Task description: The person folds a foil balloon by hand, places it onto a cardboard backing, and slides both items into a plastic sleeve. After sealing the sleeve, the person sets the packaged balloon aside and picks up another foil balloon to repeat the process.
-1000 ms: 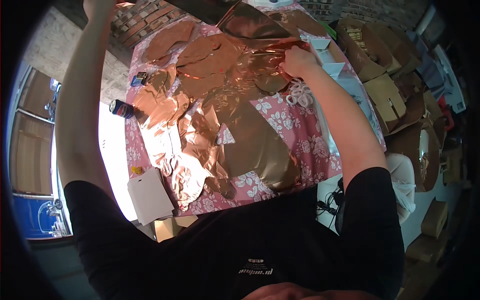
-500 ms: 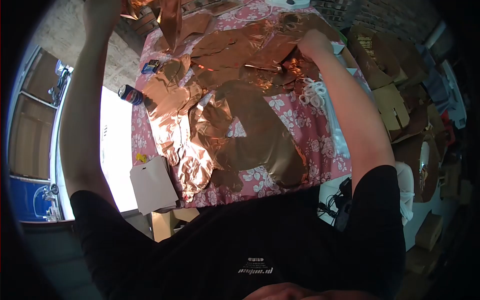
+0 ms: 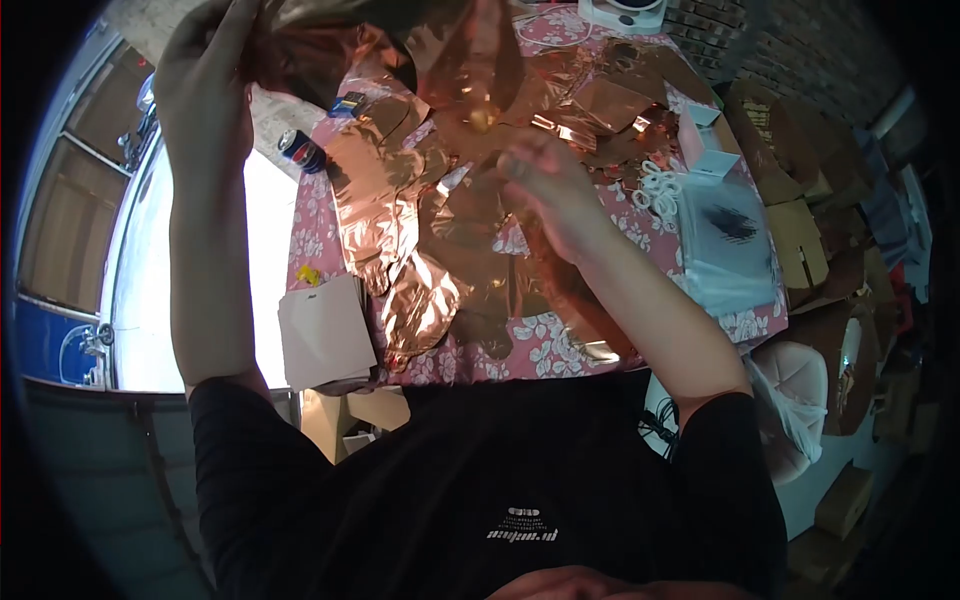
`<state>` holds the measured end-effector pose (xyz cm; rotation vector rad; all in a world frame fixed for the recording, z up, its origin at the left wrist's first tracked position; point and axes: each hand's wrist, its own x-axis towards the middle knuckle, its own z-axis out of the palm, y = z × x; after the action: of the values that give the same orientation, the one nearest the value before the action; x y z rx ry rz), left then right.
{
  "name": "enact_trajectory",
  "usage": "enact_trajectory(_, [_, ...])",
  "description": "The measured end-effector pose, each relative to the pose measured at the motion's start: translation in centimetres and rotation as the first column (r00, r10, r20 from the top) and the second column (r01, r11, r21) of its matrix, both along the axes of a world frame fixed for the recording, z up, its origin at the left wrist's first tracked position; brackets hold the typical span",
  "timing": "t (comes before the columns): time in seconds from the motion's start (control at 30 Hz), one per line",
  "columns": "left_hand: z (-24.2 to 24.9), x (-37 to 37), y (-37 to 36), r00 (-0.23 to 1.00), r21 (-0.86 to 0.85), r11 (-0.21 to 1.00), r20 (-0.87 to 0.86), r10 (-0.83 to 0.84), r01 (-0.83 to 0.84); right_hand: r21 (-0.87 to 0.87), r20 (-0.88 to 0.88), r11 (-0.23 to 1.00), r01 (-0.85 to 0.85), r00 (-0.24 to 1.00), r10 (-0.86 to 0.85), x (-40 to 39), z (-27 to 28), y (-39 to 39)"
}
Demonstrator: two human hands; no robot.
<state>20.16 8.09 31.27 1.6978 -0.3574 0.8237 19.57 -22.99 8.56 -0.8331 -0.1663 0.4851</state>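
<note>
Tablecloth point(image 3: 545, 348), foil point(image 3: 315, 60) (coppery) in left fingers point(image 3: 232, 42)

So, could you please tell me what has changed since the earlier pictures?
The right hand has come inward from beside the white box, nearer the body; its grip is unclear. The left hand still holds copper foil. The can and pale cards stayed put.

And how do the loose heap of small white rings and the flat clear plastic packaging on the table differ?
The small white rings are opaque loops, while the clear plastic packaging is see-through with a dark patch.
The rings lie jumbled; the packaging lies flat and covers more area.
Both rest on the pink floral tablecloth.
</note>
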Motion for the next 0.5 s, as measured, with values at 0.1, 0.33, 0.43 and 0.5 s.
enact_trajectory(0.1, [-2.2, -4.4, 0.6, 0.992, -0.208, 0.970, 0.006, -0.129, 0.127, -0.154, 0.308, 0.752, 0.641, 0.754, -0.580, 0.5, -1.9, 0.1])
enact_trajectory(0.33, [-13.5, -9.9, 1.7, 0.971, -0.532, 0.845, -0.221, -0.088, -0.045, 0.084, -0.018, 0.996, -0.019, 1.000, 0.021, -2.8, -2.7, -3.0])
enact_trajectory(0.43, [-17.2, -10.9, 4.1, 0.924, -0.172, 0.975, -0.375, 0.068, -0.142, -0.095, 0.168, 0.992, -0.078, 0.981, 0.093, -2.5, -2.0, -5.7])
enact_trajectory(0.5, [-18.4, -10.9, 5.2, 0.853, 0.341, 0.884, -0.303, 0.426, -0.320, -0.235, 0.264, 0.971, -0.045, 0.959, 0.109, -2.4, 1.0, -6.9])
